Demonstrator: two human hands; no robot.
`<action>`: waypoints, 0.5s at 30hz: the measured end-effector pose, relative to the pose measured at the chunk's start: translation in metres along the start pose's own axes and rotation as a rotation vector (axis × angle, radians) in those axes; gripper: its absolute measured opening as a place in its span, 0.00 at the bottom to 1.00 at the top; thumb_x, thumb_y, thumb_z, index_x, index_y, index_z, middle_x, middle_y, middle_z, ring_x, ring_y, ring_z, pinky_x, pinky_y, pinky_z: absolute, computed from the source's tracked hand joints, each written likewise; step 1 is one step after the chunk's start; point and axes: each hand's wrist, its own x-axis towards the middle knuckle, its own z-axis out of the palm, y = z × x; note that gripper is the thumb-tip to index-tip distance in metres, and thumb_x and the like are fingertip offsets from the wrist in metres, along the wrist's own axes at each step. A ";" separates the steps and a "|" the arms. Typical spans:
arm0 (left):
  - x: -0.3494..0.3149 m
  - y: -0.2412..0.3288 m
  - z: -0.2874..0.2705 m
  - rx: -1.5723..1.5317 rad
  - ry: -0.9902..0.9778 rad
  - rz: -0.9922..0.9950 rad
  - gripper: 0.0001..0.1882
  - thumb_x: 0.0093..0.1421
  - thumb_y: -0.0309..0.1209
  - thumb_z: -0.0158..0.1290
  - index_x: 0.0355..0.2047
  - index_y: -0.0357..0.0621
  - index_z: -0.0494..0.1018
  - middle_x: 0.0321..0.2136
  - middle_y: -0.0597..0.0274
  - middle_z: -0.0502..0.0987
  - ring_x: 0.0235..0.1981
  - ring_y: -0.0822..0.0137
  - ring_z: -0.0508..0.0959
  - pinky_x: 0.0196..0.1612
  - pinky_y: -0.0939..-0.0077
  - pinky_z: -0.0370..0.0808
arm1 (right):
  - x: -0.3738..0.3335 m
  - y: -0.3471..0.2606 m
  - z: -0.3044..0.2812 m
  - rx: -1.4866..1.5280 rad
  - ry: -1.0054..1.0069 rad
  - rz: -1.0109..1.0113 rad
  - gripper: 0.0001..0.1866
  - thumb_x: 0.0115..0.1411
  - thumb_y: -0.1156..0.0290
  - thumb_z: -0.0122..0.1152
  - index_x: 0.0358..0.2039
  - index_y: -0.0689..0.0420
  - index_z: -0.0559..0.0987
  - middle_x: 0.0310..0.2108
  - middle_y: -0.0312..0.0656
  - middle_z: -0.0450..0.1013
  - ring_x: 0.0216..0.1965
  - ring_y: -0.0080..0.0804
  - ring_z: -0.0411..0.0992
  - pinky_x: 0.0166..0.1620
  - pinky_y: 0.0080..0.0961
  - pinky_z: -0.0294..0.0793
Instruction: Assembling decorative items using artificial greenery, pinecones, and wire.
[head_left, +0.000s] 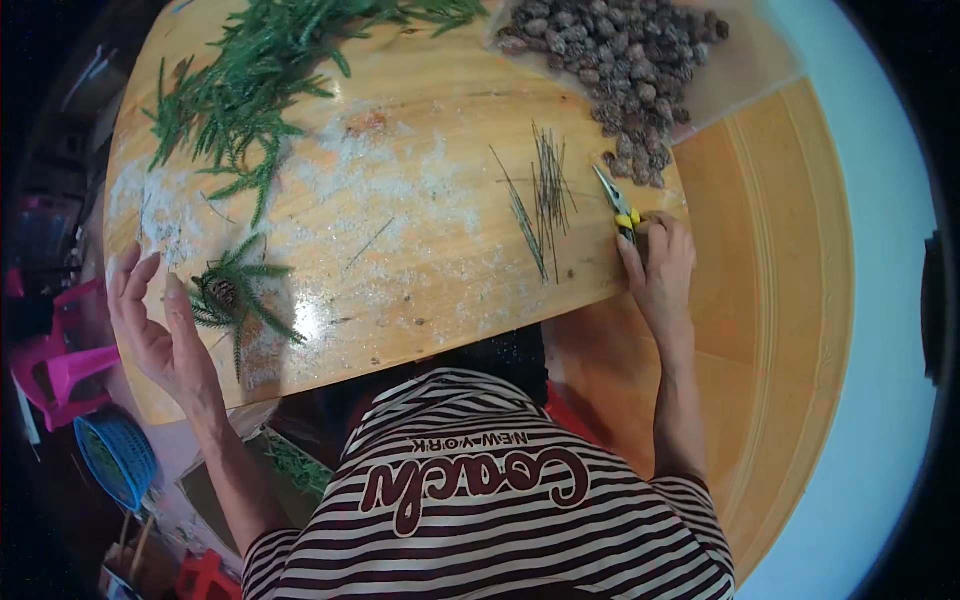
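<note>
right hand on pliers at the edge, left hand open by a coned sprig

the right hand [662, 258], fingers curled round the yellow-and-dark handles of the pliers [614, 201], sits at the tabletop's right edge. the left hand [160, 325] is spread and holding nothing, near the left edge, just beside a green sprig [242, 302] with a cone [223, 292] at its centre. between the hands stretches the middle of the tabletop [475, 100], dusted with white flakes [300, 165]; thin wires [550, 190] lie left of the pliers. beyond, brown cones [640, 60] spill off a clear plastic sheet [755, 65] and green branches [240, 95] pile up far left. below the front edge, a box [205, 495] holds green trimmings [295, 465]; a blue basket [142, 462] stands farther left, near pink plastic stools [80, 370].
</note>
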 end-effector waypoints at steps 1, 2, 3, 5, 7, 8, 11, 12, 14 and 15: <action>0.000 0.002 0.002 -0.064 -0.012 -0.008 0.13 0.56 0.26 0.52 0.42 0.36 0.70 0.50 0.51 0.67 0.54 0.60 0.64 0.57 0.67 0.56 | 0.003 -0.001 0.001 -0.018 0.056 -0.032 0.12 0.56 0.66 0.59 0.36 0.60 0.72 0.35 0.48 0.69 0.35 0.44 0.69 0.34 0.34 0.70; 0.000 0.005 0.005 -0.129 -0.023 -0.015 0.12 0.56 0.25 0.51 0.41 0.35 0.70 0.49 0.52 0.67 0.53 0.60 0.64 0.57 0.67 0.57 | 0.010 -0.001 0.004 -0.018 0.063 -0.043 0.12 0.56 0.66 0.59 0.36 0.60 0.72 0.35 0.48 0.69 0.35 0.44 0.69 0.34 0.34 0.70; 0.000 0.009 0.007 -0.196 -0.041 -0.020 0.11 0.55 0.23 0.51 0.40 0.35 0.70 0.48 0.52 0.68 0.53 0.60 0.65 0.57 0.68 0.57 | 0.015 -0.004 0.006 0.098 0.026 -0.060 0.11 0.55 0.67 0.58 0.35 0.60 0.71 0.34 0.48 0.68 0.35 0.44 0.69 0.33 0.34 0.70; -0.005 0.022 0.017 -0.257 -0.096 -0.049 0.11 0.54 0.22 0.51 0.39 0.35 0.70 0.47 0.52 0.68 0.52 0.59 0.66 0.56 0.68 0.58 | 0.027 -0.010 0.011 0.325 -0.046 -0.092 0.09 0.55 0.70 0.57 0.34 0.59 0.71 0.32 0.46 0.68 0.34 0.44 0.70 0.32 0.34 0.70; -0.013 0.038 0.029 -0.379 -0.221 -0.104 0.10 0.53 0.21 0.50 0.37 0.35 0.71 0.45 0.51 0.69 0.50 0.59 0.67 0.54 0.69 0.61 | 0.048 -0.026 0.009 0.260 -0.139 -0.146 0.07 0.54 0.71 0.56 0.32 0.59 0.71 0.31 0.46 0.68 0.33 0.44 0.70 0.32 0.34 0.70; -0.015 0.045 0.032 -0.367 -0.285 -0.068 0.09 0.52 0.20 0.49 0.35 0.35 0.71 0.44 0.51 0.70 0.48 0.58 0.68 0.52 0.69 0.62 | 0.063 -0.036 0.007 0.200 -0.231 -0.204 0.06 0.53 0.72 0.55 0.31 0.59 0.71 0.30 0.45 0.68 0.33 0.43 0.70 0.31 0.34 0.70; -0.027 0.068 0.042 -0.429 -0.402 -0.018 0.08 0.50 0.21 0.50 0.33 0.37 0.71 0.41 0.51 0.71 0.44 0.57 0.70 0.49 0.69 0.65 | 0.082 -0.040 0.018 0.031 -0.334 -0.354 0.04 0.51 0.74 0.54 0.28 0.58 0.71 0.28 0.44 0.67 0.32 0.42 0.71 0.30 0.34 0.70; -0.031 0.074 0.046 -0.483 -0.432 -0.015 0.08 0.49 0.21 0.50 0.33 0.36 0.71 0.40 0.50 0.71 0.43 0.57 0.70 0.48 0.68 0.66 | 0.086 -0.040 0.025 -0.074 -0.354 -0.434 0.03 0.50 0.74 0.54 0.26 0.58 0.71 0.27 0.44 0.67 0.31 0.41 0.71 0.30 0.34 0.71; -0.041 0.080 0.052 -0.518 -0.449 -0.018 0.08 0.49 0.21 0.50 0.32 0.36 0.71 0.40 0.50 0.71 0.43 0.56 0.70 0.47 0.67 0.66 | 0.094 -0.044 0.032 -0.168 -0.363 -0.531 0.02 0.49 0.75 0.53 0.24 0.58 0.71 0.26 0.44 0.67 0.31 0.40 0.71 0.30 0.33 0.71; -0.045 0.082 0.056 -0.539 -0.475 -0.007 0.07 0.51 0.21 0.50 0.32 0.36 0.71 0.40 0.51 0.71 0.42 0.58 0.71 0.46 0.69 0.67 | 0.096 -0.044 0.032 -0.169 -0.374 -0.537 0.02 0.49 0.75 0.53 0.24 0.58 0.71 0.25 0.44 0.67 0.30 0.40 0.71 0.30 0.34 0.71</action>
